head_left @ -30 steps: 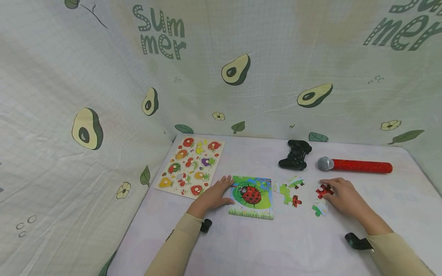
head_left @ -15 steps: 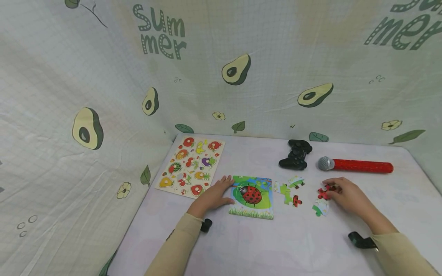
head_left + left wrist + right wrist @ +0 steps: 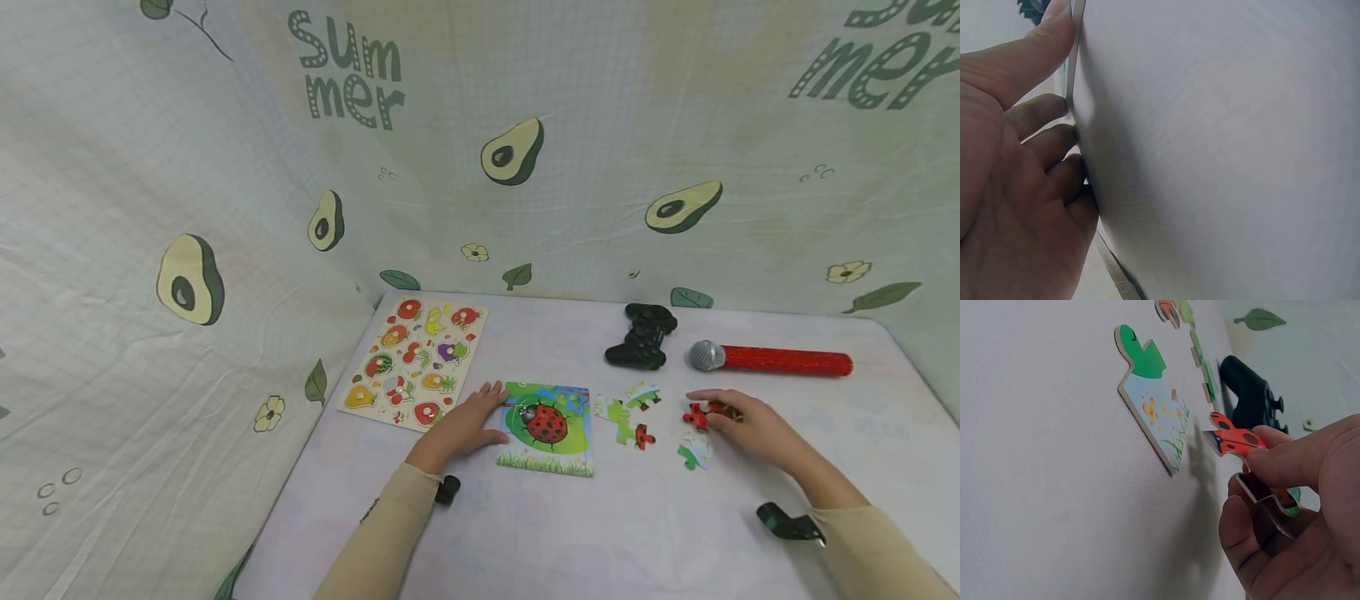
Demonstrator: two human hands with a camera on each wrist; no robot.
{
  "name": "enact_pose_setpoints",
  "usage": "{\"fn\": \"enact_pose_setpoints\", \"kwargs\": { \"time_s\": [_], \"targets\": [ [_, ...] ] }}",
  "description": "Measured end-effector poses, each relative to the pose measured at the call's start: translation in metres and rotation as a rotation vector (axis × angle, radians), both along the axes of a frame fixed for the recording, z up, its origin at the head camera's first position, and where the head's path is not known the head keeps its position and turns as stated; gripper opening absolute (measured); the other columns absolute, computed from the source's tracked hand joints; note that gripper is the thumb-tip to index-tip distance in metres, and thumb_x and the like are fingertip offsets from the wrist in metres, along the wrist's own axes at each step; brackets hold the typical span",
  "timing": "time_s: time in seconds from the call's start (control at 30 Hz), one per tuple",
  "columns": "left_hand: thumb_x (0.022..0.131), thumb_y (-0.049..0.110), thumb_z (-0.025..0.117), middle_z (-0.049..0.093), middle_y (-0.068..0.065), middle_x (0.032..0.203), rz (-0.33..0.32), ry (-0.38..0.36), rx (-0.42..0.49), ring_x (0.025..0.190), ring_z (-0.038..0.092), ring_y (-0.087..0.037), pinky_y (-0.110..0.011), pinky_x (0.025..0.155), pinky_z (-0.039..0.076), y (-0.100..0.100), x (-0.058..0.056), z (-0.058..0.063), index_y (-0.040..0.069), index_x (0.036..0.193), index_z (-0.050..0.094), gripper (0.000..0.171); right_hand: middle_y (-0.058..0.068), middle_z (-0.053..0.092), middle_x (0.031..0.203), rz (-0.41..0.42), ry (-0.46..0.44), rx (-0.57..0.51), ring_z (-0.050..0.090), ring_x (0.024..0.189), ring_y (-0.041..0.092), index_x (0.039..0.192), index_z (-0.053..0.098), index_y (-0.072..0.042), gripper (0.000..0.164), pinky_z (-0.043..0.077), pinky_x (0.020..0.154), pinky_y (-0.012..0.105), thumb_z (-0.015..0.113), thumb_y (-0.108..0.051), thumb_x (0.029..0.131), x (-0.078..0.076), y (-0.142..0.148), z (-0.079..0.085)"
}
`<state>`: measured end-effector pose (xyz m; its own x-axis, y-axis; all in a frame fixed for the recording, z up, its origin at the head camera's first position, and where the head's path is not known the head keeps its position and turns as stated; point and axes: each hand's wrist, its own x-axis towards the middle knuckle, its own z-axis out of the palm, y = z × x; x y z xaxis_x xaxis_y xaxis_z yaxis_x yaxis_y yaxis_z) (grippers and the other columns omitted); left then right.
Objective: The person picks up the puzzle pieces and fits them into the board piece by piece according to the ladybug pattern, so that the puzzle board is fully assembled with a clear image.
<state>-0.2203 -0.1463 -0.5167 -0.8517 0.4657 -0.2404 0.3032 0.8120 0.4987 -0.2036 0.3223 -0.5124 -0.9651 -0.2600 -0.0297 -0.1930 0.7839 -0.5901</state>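
Note:
My left hand [image 3: 465, 421] rests at the left edge of a square ladybug puzzle board [image 3: 573, 460], its fingers on the upper left corner and the thumb lower down. In the left wrist view the fingertips of this hand [image 3: 1022, 181] meet the board's thin edge. Farther right, my right hand [image 3: 753, 425] pinches a red, black-spotted puzzle piece [image 3: 1238, 439] between thumb and fingers, which hide part of it. Just below it lies a loose puzzle piece with flowers and green [image 3: 1154, 406]. Several other pieces [image 3: 622, 421] lie between the board and the right hand.
A fruit peg board [image 3: 397, 392] lies behind the left hand. Toward the back stand out a black game controller [image 3: 643, 337] and a red microphone [image 3: 787, 361] with a silver head. A patterned cloth [image 3: 585, 233] hangs along the table's back and left sides.
The red puzzle piece has turned in the fingers of my right hand, which shifted a little right and then back left. My left hand and the board have stayed still.

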Motion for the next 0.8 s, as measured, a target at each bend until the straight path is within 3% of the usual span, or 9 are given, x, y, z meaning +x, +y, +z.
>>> {"fn": "enact_pose_setpoints", "kwargs": {
  "time_s": [0.27, 0.47, 0.8],
  "targets": [
    [0.093, 0.04, 0.073, 0.019, -0.003, 0.169, -0.004, 0.002, 0.001, 0.156, 0.011, -0.023, -0.044, 0.125, 0.02, 0.0, 0.0, -0.001, 0.015, 0.16, 0.034, 0.082, 0.007, 0.063, 0.102, -0.026, -0.046, -0.082, 0.054, 0.086, 0.017, 0.131, 0.061, -0.005, 0.033, 0.048, 0.066, 0.025, 0.066, -0.011, 0.099, 0.003, -0.013, 0.003],
    [0.092, 0.041, 0.073, 0.019, -0.003, 0.169, -0.001, 0.001, 0.003, 0.156, 0.011, -0.024, -0.045, 0.125, 0.021, 0.0, 0.0, 0.0, 0.015, 0.16, 0.034, 0.083, 0.012, 0.065, 0.11, -0.03, -0.073, -0.136, 0.06, 0.092, 0.023, 0.135, 0.057, -0.006, 0.037, 0.053, 0.068, 0.023, 0.066, -0.011, 0.099, 0.004, -0.026, 0.005],
    [0.092, 0.041, 0.074, 0.02, -0.004, 0.169, 0.006, 0.002, 0.008, 0.156, 0.013, -0.027, -0.047, 0.124, 0.022, 0.0, 0.0, 0.001, 0.015, 0.16, 0.034, 0.083, 0.005, 0.068, 0.095, -0.02, -0.022, -0.229, 0.063, 0.077, 0.009, 0.122, 0.058, -0.002, 0.032, 0.054, 0.065, 0.024, 0.073, -0.013, 0.096, 0.006, -0.046, 0.007]
  ]
}}
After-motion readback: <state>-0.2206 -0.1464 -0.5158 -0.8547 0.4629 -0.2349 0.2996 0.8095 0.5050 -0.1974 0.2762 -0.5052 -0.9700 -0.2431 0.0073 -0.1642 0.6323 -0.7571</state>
